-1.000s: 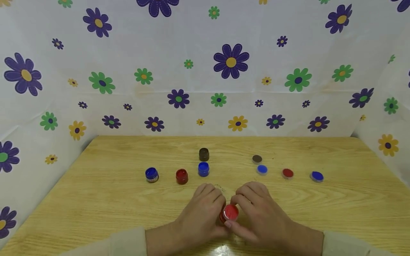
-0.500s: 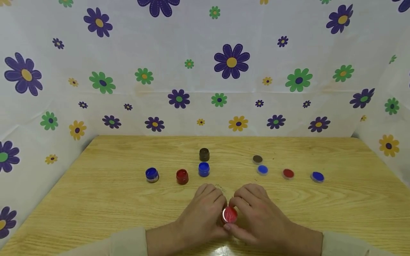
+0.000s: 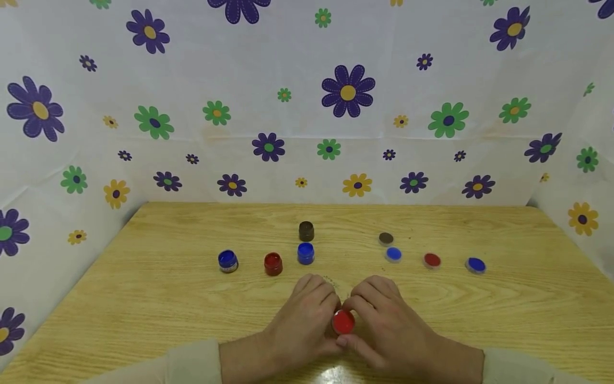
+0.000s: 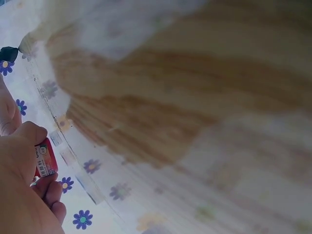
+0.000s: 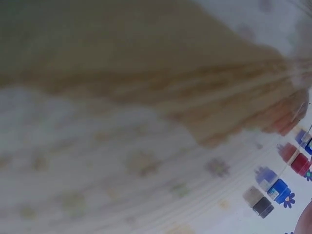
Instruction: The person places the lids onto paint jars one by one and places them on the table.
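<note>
In the head view, my left hand (image 3: 307, 320) grips a small red paint jar (image 4: 45, 158) near the front of the table. The left wrist view shows this jar's printed label between the fingers and thumb. My right hand (image 3: 390, 322) pinches the round lid (image 3: 343, 322) on its top, thumb on the near side and bent fingers on the far side. The hands meet closely around the jar, so most of its body is hidden in the head view. Only a sliver of a hand shows in the right wrist view.
Behind the hands stand lidless paint jars: dark blue (image 3: 227, 261), red (image 3: 273, 264), blue (image 3: 305, 254) and brown (image 3: 306, 231). To their right lie brown (image 3: 386, 238), light blue (image 3: 394, 254), red (image 3: 432, 260) and dark blue lids (image 3: 476, 265). A flowered cloth (image 3: 307, 117) surrounds the wooden table (image 3: 192, 320).
The red lid has shifted slightly left and nearer, and the glare on it has changed. The jar's side, glimpsed earlier below the lid, is now covered. Both hands stay nearly in place.
</note>
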Tool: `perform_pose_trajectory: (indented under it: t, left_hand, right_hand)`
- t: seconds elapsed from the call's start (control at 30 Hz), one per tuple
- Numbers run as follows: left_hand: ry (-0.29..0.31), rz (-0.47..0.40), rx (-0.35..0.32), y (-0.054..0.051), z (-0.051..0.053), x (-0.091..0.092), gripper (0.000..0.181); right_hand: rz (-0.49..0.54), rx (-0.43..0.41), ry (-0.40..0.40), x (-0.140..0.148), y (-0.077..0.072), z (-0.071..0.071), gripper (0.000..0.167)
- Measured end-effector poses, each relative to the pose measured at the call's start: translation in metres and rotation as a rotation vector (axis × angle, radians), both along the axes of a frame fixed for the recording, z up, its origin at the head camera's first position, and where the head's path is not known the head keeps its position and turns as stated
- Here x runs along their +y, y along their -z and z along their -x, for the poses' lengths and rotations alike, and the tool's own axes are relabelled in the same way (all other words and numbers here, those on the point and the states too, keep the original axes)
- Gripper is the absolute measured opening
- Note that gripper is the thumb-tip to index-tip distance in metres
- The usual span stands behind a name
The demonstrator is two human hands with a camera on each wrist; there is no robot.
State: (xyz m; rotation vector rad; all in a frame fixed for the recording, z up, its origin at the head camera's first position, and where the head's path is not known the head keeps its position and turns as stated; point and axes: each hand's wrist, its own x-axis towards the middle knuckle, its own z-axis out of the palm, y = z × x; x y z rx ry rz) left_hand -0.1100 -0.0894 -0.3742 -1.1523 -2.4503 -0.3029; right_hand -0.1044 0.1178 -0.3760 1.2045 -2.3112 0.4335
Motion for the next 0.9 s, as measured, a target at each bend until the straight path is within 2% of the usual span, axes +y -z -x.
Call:
perform_pose_trajectory:
  t: [0.13,0.5,0.67,0.9]
  left_hand:
    - [-0.007,-0.003,-0.009,0.0002,-0.0003,-0.0008,0.045]
    - [-0.019,0.0,-0.042,-0.0005,-0.0014,-0.0021,0.05]
    - [-0.029,0.006,-0.031,-0.0009,-0.0013,-0.0022,0.049]
    - [-0.003,-0.017,-0.016,0.0011,-0.0002,-0.0011,0.046]
  right_hand:
    - [0.0,-0.034,0.008,0.0003,0.0007,-0.0006,0.032]
    - [0.04,-0.047,0.033,0.0011,0.0027,0.0007,0.046]
    - [0.022,-0.012,0.009,0.0,0.0022,0.0005,0.04]
    - [-0.04,0.015,0.027,-0.0007,0.0022,-0.0008,0.033]
